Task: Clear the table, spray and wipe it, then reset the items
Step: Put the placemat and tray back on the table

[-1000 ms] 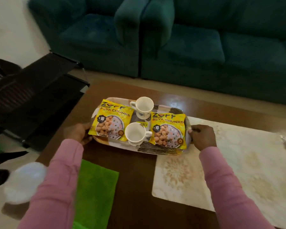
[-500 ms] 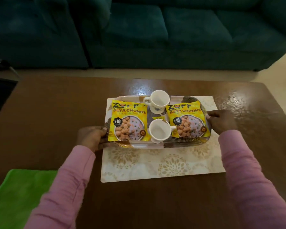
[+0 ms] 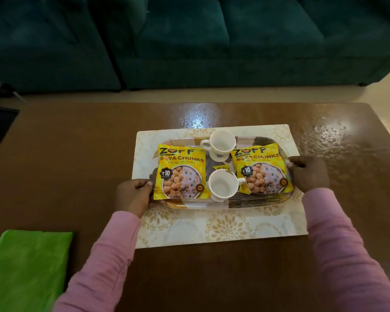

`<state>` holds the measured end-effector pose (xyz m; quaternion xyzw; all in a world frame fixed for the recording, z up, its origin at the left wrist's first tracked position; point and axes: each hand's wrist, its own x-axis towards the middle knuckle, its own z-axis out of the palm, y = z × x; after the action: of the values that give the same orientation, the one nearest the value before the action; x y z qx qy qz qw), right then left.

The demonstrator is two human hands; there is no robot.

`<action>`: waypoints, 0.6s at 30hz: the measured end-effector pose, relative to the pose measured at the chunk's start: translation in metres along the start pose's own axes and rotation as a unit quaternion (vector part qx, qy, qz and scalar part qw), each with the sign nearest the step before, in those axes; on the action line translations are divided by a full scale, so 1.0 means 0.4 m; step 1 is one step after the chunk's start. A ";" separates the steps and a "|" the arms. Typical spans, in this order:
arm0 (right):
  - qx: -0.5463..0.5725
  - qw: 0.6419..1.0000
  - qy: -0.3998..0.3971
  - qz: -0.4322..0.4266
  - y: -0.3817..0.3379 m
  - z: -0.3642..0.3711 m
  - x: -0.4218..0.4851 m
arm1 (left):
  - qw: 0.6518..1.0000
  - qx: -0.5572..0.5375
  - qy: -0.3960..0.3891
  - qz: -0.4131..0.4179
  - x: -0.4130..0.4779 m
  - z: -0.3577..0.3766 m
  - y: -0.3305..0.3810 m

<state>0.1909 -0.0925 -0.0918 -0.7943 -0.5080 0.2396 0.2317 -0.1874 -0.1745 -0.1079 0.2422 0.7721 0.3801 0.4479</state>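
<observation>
A patterned serving tray [image 3: 252, 202] rests over the cream floral placemat [image 3: 223, 230] in the middle of the brown table [image 3: 72, 158]. On the tray lie two yellow soya chunks packets, the left packet [image 3: 181, 174] and the right packet [image 3: 262, 170], with two white cups between them: the far cup [image 3: 220, 145] and the near cup [image 3: 223, 185]. My left hand [image 3: 133, 195] grips the tray's left edge. My right hand [image 3: 309, 174] grips its right edge.
A folded green cloth [image 3: 26, 269] lies at the table's near left corner. A dark green sofa [image 3: 189, 41] stands beyond the table's far edge. The table's far right surface [image 3: 329, 136] looks wet and shiny.
The tray, held in both hands, has moved from the table's left part to over the placemat in the middle. The view has swung right with it.
</observation>
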 end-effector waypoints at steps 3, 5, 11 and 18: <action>0.005 0.999 0.035 0.003 0.009 -0.003 -0.033 | 0.998 0.008 0.035 0.042 -0.018 0.011 -0.021; 0.002 0.999 0.049 0.015 0.018 -0.008 -0.057 | 0.997 0.004 0.044 0.060 -0.031 0.016 -0.028; -0.050 0.998 0.025 0.034 -0.012 -0.018 -0.101 | 0.998 -0.061 0.012 0.019 -0.012 0.012 -0.033; 0.016 0.997 0.029 0.075 0.002 -0.003 -0.124 | 0.997 -0.068 -0.038 0.014 0.001 0.000 -0.040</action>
<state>0.1737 -0.1386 -0.0842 -0.8327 -0.4367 0.2412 0.2402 -0.1881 -0.1834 -0.1209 0.2362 0.7232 0.4287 0.4873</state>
